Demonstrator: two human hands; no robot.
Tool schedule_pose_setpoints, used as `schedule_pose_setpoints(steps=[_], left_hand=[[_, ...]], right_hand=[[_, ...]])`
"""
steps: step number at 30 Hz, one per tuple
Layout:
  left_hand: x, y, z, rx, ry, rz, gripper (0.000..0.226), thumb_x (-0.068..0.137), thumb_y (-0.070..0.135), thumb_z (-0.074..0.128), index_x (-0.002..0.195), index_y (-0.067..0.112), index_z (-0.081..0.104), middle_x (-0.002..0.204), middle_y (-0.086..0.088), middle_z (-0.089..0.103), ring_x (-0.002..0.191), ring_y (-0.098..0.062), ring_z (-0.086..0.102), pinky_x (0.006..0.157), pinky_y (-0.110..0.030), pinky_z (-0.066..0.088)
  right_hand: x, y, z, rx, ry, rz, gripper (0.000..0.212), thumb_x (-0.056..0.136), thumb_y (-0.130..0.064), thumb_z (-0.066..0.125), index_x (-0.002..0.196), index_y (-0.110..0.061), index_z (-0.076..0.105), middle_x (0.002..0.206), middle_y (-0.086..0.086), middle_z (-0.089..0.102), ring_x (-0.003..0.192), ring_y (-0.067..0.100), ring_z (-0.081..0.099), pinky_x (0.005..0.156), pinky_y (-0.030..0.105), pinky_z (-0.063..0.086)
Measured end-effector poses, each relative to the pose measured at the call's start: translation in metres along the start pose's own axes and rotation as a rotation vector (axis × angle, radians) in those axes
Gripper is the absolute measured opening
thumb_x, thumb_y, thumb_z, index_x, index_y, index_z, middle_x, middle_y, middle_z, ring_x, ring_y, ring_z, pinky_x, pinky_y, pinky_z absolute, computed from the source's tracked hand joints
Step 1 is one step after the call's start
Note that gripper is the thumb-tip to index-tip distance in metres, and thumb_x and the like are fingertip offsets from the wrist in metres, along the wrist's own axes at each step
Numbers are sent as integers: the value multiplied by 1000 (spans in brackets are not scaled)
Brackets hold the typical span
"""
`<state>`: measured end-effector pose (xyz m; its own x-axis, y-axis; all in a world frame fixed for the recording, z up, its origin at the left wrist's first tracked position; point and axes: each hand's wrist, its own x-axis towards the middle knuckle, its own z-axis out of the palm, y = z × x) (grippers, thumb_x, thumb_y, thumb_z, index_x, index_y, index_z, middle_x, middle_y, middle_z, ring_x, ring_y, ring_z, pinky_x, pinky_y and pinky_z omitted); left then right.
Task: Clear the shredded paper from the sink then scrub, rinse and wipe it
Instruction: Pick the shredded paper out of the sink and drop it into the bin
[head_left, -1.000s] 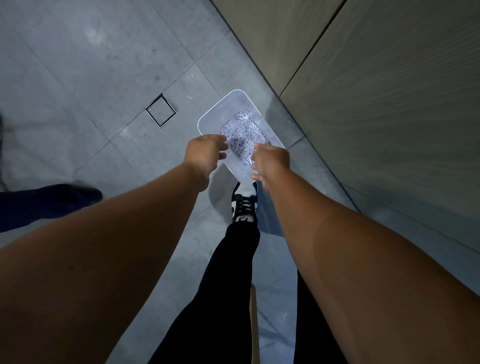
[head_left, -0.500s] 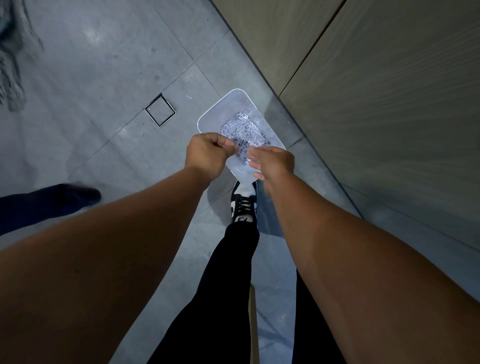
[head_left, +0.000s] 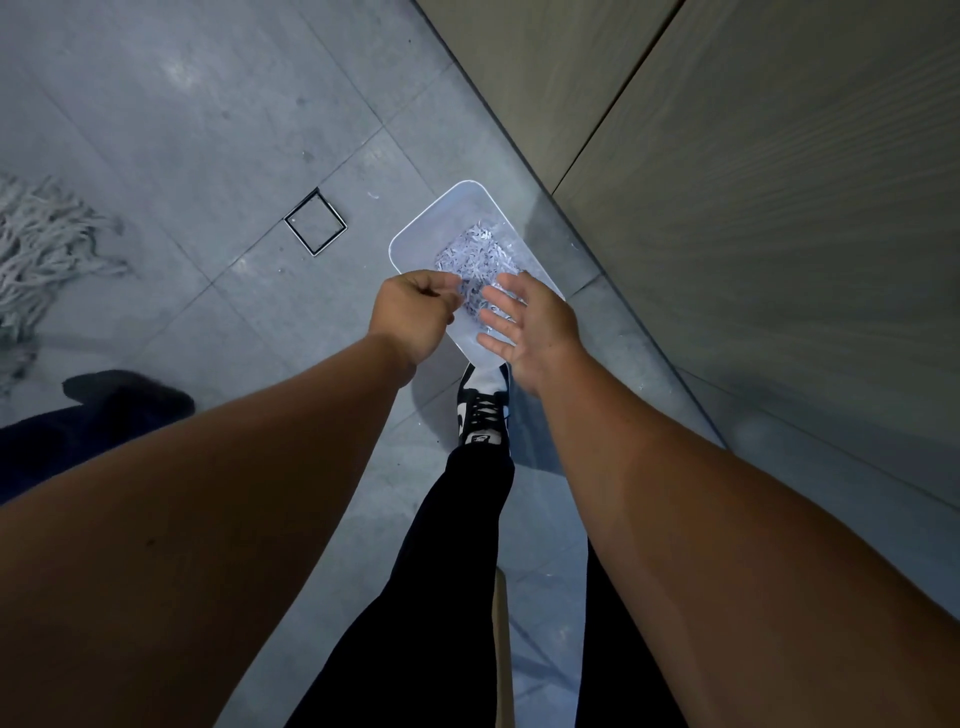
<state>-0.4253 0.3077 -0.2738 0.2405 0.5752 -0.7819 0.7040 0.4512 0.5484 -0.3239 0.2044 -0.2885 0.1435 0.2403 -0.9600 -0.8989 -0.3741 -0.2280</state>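
A white bin (head_left: 457, 208) stands on the floor below me with a heap of shredded paper (head_left: 475, 257) in it. My left hand (head_left: 413, 317) hovers over the bin's near left rim, fingers curled shut; I cannot see anything in it. Over the bin's near right side, my right hand (head_left: 530, 330) is spread flat with fingers apart and holds nothing. The sink is out of view.
Grey tiled floor with a square floor drain (head_left: 315, 228) left of the bin. A mop head (head_left: 41, 249) lies at far left. Another person's dark shoe (head_left: 130, 397) is at left. Wooden cabinet panels (head_left: 753, 182) rise at right. My shoe (head_left: 483, 410) touches the bin's near end.
My right hand has turned and spread its fingers over the bin. A mop head has come into view at the left. My left hand stays curled.
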Motion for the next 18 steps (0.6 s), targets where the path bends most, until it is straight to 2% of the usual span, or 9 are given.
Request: schedule_pose_setpoints(steps=[3,6,8,11,14,16,18], left_hand=[[-5,6,-4,23,-10,-13,15,97,9,66,110,11,72,86,1,68,76,-13,61,56,-11,46],[-18,18,-13,77,-39,-2,15,97,11,66,111,14,72,95,-1,70,80,-15,63,69,-16,52],[-31,30,-22,135,-59,23,14,96,12,67,106,19,73,97,-4,71,81,-17,63,73,-19,51],[-61,60,-37,213,-98,83,13,96,14,68,99,26,73,92,-3,68,78,-14,61,69,-18,48],[-102,99,-44,210,-158,165,14,95,11,68,104,18,76,86,-1,68,73,-12,62,63,-10,46],[-132,123,-44,161,-211,194,15,94,9,68,103,17,77,84,-1,72,72,-13,64,68,-15,48],[-164,149,-43,110,-271,234,17,93,6,67,100,18,78,86,-2,75,72,-14,66,71,-19,50]], right_hand=[[-12,-6,-5,16,-6,-3,43,103,-46,48,134,-20,61,127,1,70,112,24,67,95,47,56],[-37,-19,-10,-7,-2,-14,42,103,-47,48,131,-20,63,124,1,72,111,24,68,95,47,56],[-62,-31,-13,-61,-3,-35,38,102,-43,53,128,-19,65,121,1,73,111,24,69,96,46,56],[-108,-51,-15,-193,16,-118,25,99,-31,60,120,-18,68,114,3,75,107,26,70,91,43,58],[-160,-69,-13,-257,14,-214,8,95,-20,65,99,-22,72,112,13,74,103,30,72,89,43,57],[-193,-79,-9,-271,3,-265,11,94,-14,64,90,-21,72,115,21,70,89,26,68,79,35,54],[-226,-88,-7,-283,-7,-320,12,95,-12,63,92,-20,71,114,21,70,84,21,64,72,33,50]])
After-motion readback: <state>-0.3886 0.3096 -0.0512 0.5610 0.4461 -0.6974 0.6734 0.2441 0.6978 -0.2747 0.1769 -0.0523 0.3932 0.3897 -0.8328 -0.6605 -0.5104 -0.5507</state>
